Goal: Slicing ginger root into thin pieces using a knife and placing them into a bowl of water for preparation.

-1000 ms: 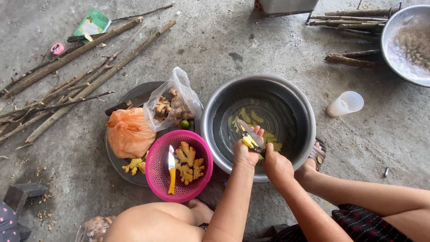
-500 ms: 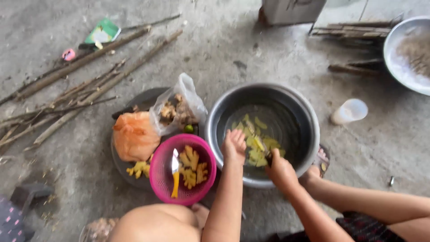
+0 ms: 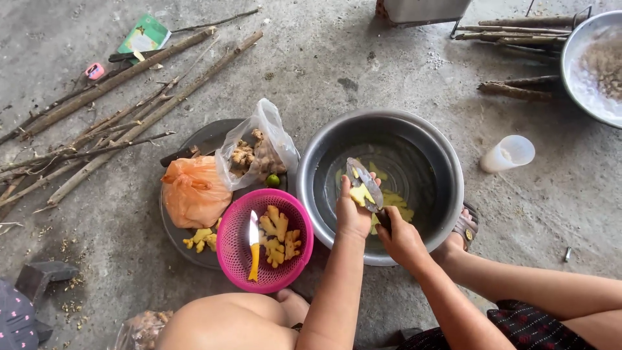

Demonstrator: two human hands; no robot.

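Head view, centre of frame: left hand (image 3: pixel 353 217) grasps a yellow ginger piece (image 3: pixel 360 194) over the steel basin (image 3: pixel 447 168). Right hand (image 3: pixel 402 240) is clenched on the handle of a knife (image 3: pixel 364 185), whose blade lies against the piece. More yellow slices (image 3: pixel 392 199) sit in the basin, apparently in water. Left of the basin, touching its rim, a pink basket (image 3: pixel 233 256) holds ginger roots (image 3: pixel 280 236) and a yellow-handled knife (image 3: pixel 253 245).

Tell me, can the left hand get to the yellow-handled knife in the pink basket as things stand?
Probably yes, once freed: the left hand holds a ginger piece over the steel bowl; the yellow-handled knife lies uncovered in the adjacent pink basket.
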